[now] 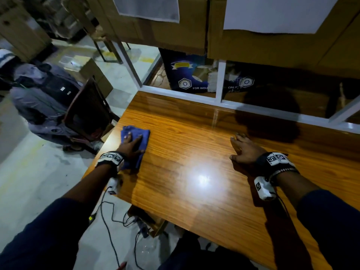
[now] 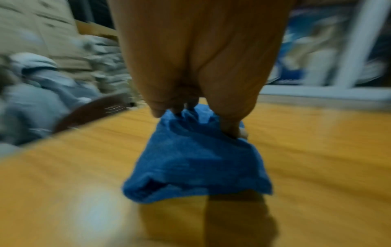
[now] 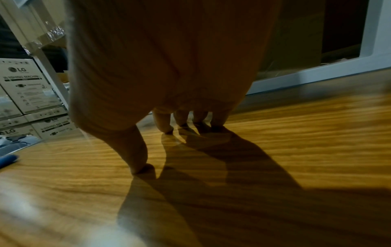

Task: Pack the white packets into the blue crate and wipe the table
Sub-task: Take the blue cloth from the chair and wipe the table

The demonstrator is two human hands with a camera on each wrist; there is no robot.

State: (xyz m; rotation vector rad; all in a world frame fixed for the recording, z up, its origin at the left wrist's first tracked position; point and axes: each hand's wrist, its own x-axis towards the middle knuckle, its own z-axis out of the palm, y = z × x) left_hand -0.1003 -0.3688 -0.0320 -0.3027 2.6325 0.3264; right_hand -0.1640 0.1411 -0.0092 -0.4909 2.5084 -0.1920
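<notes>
A folded blue cloth (image 1: 145,135) lies on the wooden table (image 1: 194,152) near its left edge. My left hand (image 1: 131,142) presses down on the cloth with its fingers spread. The blurred left wrist view shows the cloth (image 2: 194,163) bunched under my left hand (image 2: 190,66). Further right, my right hand (image 1: 245,149) rests on bare wood and holds nothing. In the right wrist view its spread fingertips (image 3: 165,128) touch the tabletop, and a corner of the cloth (image 3: 7,159) shows at far left. No white packets or blue crate are in view.
A dark chair (image 1: 87,114) stands at the table's left edge, with a seated person in grey (image 1: 39,98) beyond it. A white window frame (image 1: 220,84) runs along the far edge. Cables (image 1: 109,217) trail on the floor. Stacked white cartons (image 3: 25,91) stand to the left.
</notes>
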